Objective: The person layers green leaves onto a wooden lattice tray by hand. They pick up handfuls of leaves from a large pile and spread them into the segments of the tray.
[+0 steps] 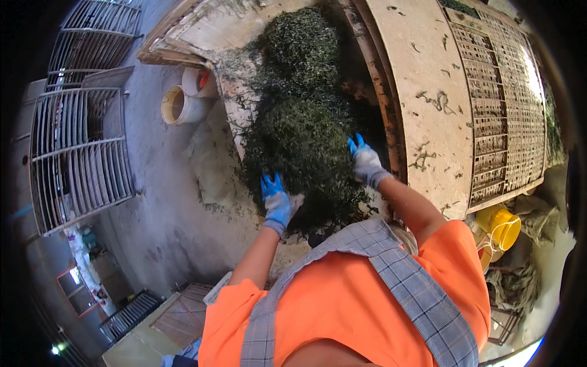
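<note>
A large heap of dark green, shredded leaf-like material (302, 137) lies in front of me, and it may be tea leaves. My left hand (277, 203), in a white and blue work glove, rests against the heap's near left side with fingers stretched out. On the right side of the same heap is my right hand (367, 160), gloved alike, its fingers pointing away from me and partly apart. Neither hand grips anything that I can see. Behind the near mound rises a second mound (299, 46) of the same material, joined to it.
A wooden edge (384, 92) runs along the heap's right, beside a pale board (431, 110) and a slatted bamboo rack (516, 92). White buckets (183, 105) stand at left, metal racks (79, 153) farther left. A yellow bucket (505, 227) is at lower right.
</note>
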Motion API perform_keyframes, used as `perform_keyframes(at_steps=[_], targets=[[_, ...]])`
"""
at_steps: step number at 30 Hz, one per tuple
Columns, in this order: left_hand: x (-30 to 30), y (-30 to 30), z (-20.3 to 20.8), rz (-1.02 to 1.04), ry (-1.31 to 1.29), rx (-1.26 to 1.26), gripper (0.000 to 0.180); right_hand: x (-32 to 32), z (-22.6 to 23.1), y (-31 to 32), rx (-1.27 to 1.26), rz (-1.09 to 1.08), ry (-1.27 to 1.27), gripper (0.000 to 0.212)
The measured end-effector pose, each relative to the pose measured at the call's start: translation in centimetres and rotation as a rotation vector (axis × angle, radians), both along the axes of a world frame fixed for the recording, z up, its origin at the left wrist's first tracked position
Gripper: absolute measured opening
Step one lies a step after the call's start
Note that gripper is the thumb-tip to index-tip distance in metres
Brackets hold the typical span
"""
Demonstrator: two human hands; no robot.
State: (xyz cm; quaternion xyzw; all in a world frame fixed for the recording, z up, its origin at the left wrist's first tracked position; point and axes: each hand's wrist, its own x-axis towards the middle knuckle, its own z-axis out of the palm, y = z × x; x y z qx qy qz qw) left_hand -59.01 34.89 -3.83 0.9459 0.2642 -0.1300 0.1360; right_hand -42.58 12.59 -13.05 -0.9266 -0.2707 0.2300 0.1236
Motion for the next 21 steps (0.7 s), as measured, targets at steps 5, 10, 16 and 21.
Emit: perform_keyframes(at_steps=[5,10,16,21], targets=[[3.9,3.7,-3.5,0.62,-0.53,-0.965,0.077,5.3,5.3,3.8,0.141,-0.253,0.347,0.054],[7.6,4.3,7.6,0.555,-1.021,-1.706,0.051,5.5,23.7,6.8,0.525,-0.002,0.325,0.052],[6.3,5.1,20.0,0.098,-1.209,-1.225,0.045,5.8,32.3,8.8,1.106,0.16,-0.521,0.054],[-0.8,2.7,7.2,0.508,-0.975,-1.173,0.044,5.6,21.8,6.1,0.698,0.145,-0.34,0.07]])
